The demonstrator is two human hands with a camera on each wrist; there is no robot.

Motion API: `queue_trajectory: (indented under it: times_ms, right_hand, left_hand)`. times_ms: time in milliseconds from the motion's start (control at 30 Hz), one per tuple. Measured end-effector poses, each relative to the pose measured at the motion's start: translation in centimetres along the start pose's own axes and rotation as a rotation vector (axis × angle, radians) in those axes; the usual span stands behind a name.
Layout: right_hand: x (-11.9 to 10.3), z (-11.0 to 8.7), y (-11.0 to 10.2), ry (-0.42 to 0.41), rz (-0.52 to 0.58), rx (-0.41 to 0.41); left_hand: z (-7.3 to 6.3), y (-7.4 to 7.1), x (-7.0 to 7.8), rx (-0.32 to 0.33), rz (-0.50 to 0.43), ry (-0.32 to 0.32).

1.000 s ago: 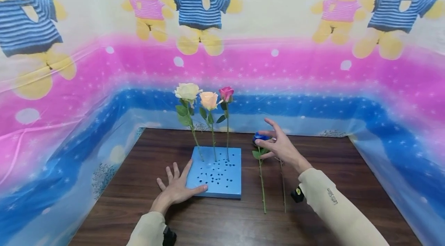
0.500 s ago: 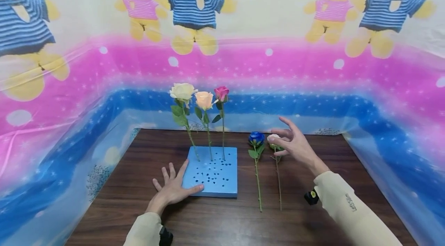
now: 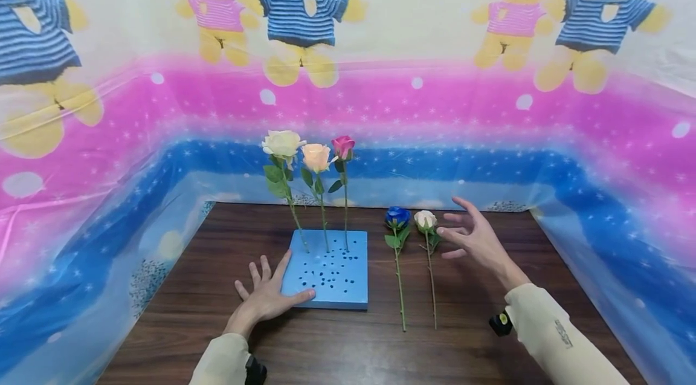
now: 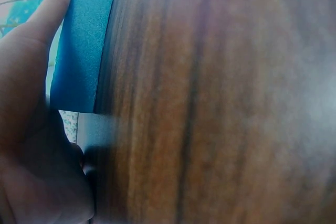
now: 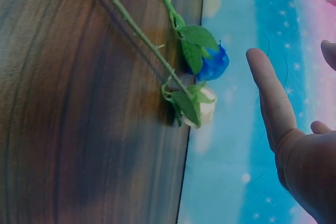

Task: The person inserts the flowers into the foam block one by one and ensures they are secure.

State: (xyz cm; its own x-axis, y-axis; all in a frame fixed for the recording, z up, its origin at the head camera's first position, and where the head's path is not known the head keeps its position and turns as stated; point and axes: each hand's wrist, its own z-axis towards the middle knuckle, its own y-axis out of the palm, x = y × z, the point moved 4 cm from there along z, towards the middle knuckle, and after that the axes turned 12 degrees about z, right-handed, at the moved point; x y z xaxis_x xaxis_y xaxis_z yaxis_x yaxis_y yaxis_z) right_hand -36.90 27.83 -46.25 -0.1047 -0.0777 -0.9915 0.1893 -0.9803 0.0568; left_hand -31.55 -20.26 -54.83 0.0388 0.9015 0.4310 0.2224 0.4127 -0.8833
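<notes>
I can count five roses (image 3: pixel 316 157) in total. There are also two hands (image 3: pixel 267 298), one blue block (image 3: pixel 326 297) and one bench (image 3: pixel 467 342).

Bear-print cloth (image 3: pixel 380 98) walling three sides of a wood-grain table (image 3: pixel 337 346) suggests a makeshift booth

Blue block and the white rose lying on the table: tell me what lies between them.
In the head view, the blue rose lies there, on the table between the block and the white rose.
</notes>
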Motion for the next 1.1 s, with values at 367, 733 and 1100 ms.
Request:
queue_trajectory:
  times_ms: [367,733,1100]
  right_hand:
    - [1.6,-1.2,-1.1,0.031,-0.023,0.025]
    - [4.6,-2.6,-1.0,0.195,0.006,0.027]
    - [6.9,-4.0,-1.3,0.33,0.012,-0.121]
  left_hand:
    - [-0.1,-0.1,-0.2,0.0,-0.001,-0.001]
    - [-0.2,0.0,-0.2,0.005,0.006,0.002]
    - [0.0,0.1,0.0,0.007,0.004,0.007]
